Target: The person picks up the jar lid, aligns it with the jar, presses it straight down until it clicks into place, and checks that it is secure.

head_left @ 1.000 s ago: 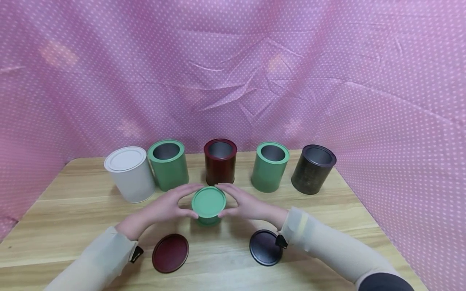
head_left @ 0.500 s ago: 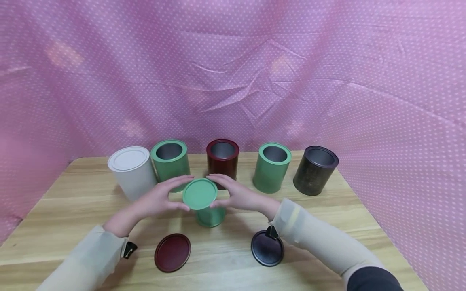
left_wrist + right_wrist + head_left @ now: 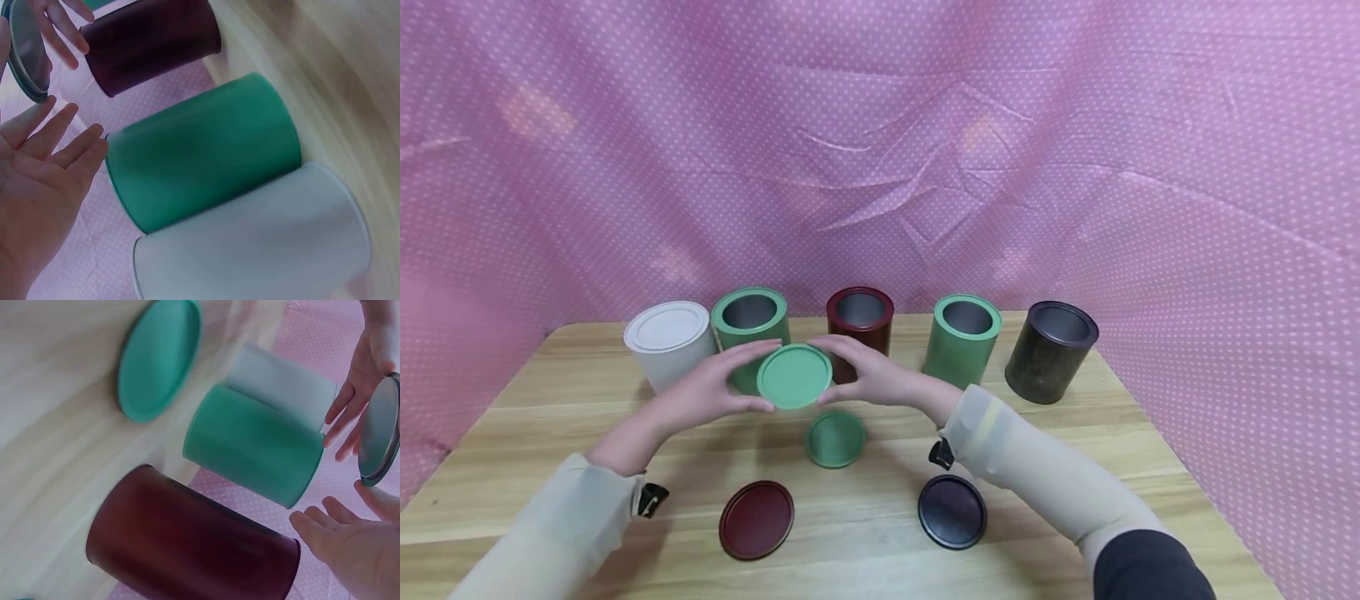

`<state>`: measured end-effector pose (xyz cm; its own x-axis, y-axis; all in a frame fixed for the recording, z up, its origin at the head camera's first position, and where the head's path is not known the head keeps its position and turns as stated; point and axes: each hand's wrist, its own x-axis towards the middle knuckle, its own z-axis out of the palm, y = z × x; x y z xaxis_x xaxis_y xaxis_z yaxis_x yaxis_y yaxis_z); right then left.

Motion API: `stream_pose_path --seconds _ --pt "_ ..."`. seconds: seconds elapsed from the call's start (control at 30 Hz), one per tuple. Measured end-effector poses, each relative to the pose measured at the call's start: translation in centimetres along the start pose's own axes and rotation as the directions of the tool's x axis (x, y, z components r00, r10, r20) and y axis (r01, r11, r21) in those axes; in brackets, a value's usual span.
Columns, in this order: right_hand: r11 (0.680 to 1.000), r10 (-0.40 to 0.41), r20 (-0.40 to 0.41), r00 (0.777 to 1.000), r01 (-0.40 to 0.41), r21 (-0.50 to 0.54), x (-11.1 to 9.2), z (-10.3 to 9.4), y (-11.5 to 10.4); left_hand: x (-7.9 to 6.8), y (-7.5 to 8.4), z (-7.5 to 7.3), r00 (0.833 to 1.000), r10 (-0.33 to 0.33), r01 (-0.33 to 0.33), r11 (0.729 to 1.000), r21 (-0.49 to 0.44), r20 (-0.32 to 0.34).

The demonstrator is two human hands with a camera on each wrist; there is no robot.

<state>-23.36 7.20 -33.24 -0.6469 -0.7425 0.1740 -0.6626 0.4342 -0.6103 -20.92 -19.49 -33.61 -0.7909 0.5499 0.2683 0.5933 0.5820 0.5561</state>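
Head view, far row: from left, closed white can [image 3: 667, 358]; then left green can [image 3: 203, 153], dark red can [image 3: 194, 540], right green can [image 3: 958, 354], black can [image 3: 1049, 362], all four uncovered, grey inside.
Raised green lid [image 3: 795, 377]: aloft, nearer me than the left green can.
Left hand [image 3: 700, 393]: my thumb and fingers hold its left rim.
Right hand [image 3: 874, 373]: likewise, at its right rim.

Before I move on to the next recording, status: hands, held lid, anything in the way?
Left hand and right hand grip the held lid by its edge. Lid raised, seated on no can. Nothing seen covering the left green can's opening.
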Motion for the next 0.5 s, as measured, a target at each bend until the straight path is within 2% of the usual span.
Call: stream_pose_path --seconds 0.2,0.5 --pt "1.000 0.015 0.037 0.999 -0.015 0.011 1.5 -1.0 -0.3 0.1 -0.1 -1.3 1.000 -0.009 0.010 1.000 0.027 -0.021" --pt "1.000 0.010 0.102 0.995 -0.009 -0.012 3.4 -2.5 -0.1 0.5 -0.2 -2.4 0.998 -0.057 0.059 0.997 0.043 -0.039"
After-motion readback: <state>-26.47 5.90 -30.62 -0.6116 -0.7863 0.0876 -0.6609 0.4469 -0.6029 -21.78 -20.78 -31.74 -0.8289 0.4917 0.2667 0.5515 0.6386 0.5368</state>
